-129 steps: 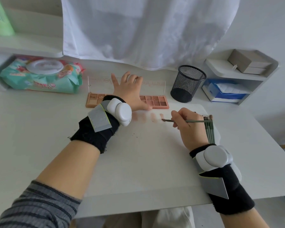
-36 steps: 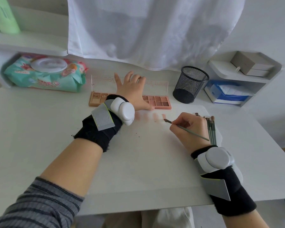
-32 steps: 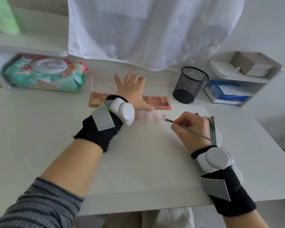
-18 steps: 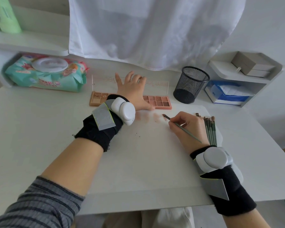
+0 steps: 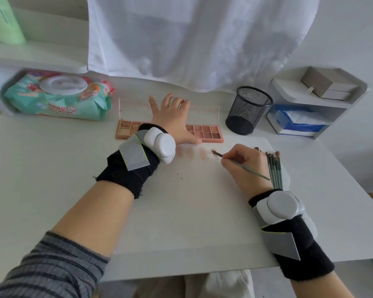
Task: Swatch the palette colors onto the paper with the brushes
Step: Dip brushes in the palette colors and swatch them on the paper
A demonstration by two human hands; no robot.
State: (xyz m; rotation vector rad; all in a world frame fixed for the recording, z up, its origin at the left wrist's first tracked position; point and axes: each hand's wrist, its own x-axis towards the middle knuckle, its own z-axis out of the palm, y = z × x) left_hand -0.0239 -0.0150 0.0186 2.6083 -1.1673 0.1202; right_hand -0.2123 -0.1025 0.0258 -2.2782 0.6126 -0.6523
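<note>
The left hand (image 5: 170, 117) lies across the middle of the palette (image 5: 207, 132), hiding those pans; its clear lid (image 5: 202, 108) stands behind, lettering too faint to read; the spare brushes (image 5: 275, 168) are partly hidden behind the right hand (image 5: 246, 166). Left forearm reaches forward, fingers spread flat on the palette; right wrist rests on the paper (image 5: 181, 201), fingers pinching a thin brush (image 5: 241, 165), its tip touching the paper beside the pinkish swatches (image 5: 202, 152), just in front of the palette.
</note>
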